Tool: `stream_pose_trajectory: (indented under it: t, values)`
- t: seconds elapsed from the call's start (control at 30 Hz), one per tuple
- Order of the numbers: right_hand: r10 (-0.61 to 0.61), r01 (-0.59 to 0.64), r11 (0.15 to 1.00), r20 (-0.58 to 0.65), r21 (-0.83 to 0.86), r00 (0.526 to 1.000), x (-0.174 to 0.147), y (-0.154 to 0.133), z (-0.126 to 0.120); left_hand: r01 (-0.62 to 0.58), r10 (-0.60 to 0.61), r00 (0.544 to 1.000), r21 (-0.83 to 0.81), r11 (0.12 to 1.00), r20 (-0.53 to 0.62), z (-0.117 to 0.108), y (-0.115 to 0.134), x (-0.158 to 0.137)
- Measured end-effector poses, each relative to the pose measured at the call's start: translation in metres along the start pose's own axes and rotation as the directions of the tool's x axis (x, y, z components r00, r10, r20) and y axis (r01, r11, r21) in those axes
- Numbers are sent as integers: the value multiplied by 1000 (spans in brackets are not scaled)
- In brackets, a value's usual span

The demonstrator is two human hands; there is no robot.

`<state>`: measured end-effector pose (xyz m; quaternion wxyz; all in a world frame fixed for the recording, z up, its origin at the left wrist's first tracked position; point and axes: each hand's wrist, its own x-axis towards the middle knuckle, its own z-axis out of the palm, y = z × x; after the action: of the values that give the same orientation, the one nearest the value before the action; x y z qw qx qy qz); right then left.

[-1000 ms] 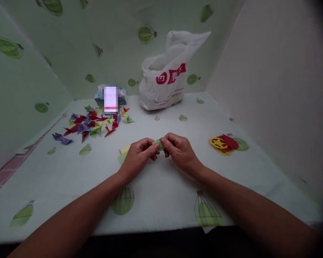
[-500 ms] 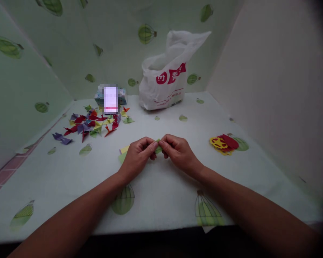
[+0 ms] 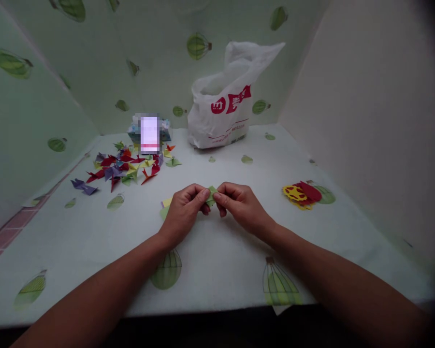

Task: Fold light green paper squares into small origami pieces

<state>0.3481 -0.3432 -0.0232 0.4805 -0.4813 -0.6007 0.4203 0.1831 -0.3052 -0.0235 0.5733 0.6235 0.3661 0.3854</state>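
Note:
A small folded piece of green paper [image 3: 211, 195] is pinched between both hands over the middle of the table. My left hand [image 3: 186, 205] grips its left side with thumb and fingers. On the other side, my right hand [image 3: 241, 203] pinches the right edge, thumb on top. The fingertips cover part of the paper, so its full shape is hidden. Beside and partly behind my left hand lie paper sheets [image 3: 164, 211], green with yellow and purple edges showing.
Many-coloured folded paper birds [image 3: 125, 169] lie heaped at the back left. Behind them are a lit phone [image 3: 150, 134] and a tissue box [image 3: 166, 131]. A white plastic bag [image 3: 219, 116] stands at the back. Red and yellow paper cut-outs [image 3: 300, 194] lie to the right.
The fingertips have moved slightly apart on the green paper, and more of it shows between them. The other things have stayed where they were.

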Motion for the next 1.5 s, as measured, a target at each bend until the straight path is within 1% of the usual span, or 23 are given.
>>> stream_pose_trajectory:
  t: [0.13, 0.27, 0.57, 0.67, 0.73, 0.83, 0.9, 0.97, 1.03, 1.13, 1.27, 1.37, 1.43, 1.5]
  values:
    - [-3, 2, 998, -28, -56, 1000, 0, 1, -2, 38, -38, 999, -22, 999, 18, 0, 0, 1]
    - [-14, 11, 998, -35, -68, 999, 1, 2, -3, 23, -23, 999, 13, 1000, 50, -2, 1, 2]
    - [13, -12, 998, -9, 63, 1000, 2, 3, -3, 18, -17, 999, 4, 1000, -40, -3, 2, 2]
    - [32, -32, 995, -1, 94, 999, 3, 5, -3, 20, -20, 999, 9, 1000, -35, -4, 0, 3]
    - [38, -38, 994, -2, 105, 999, 3, 5, -3, 0, -1, 1000, -29, 1000, -30, -3, -1, 4]
    - [25, -25, 998, -6, 64, 1000, 3, 4, -4, -81, 78, 996, -81, 993, -33, -2, -2, 4]
    - [5, -5, 1000, -17, 6, 1000, 3, 3, -4, -130, 129, 991, -68, 989, -21, -2, -2, 5]
    - [-11, 10, 1000, -31, -19, 999, 3, 2, -5, -140, 140, 990, -45, 989, -13, -2, -3, 6]
    - [-16, 16, 1000, -36, 8, 999, 3, 1, -4, -120, 119, 993, -38, 992, -20, -3, -4, 6]
    - [-15, 19, 995, -42, 96, 999, 5, 3, -3, -92, 90, 995, -40, 995, -35, -3, -4, 6]
    - [-50, 57, 978, -41, 200, 998, 6, 5, -2, -80, 78, 996, -39, 996, -38, -3, -1, 4]
    - [-50, 51, 983, -7, 178, 999, 6, 4, -1, -64, 63, 997, -37, 997, -43, -3, 0, 4]
    - [-26, 28, 987, -18, 160, 1000, 5, 4, -1, -57, 57, 998, -23, 998, -32, -3, -1, 4]
    - [4, 5, 983, -50, 182, 999, 5, 4, -1, -69, 69, 998, 1, 998, -5, -3, -2, 4]
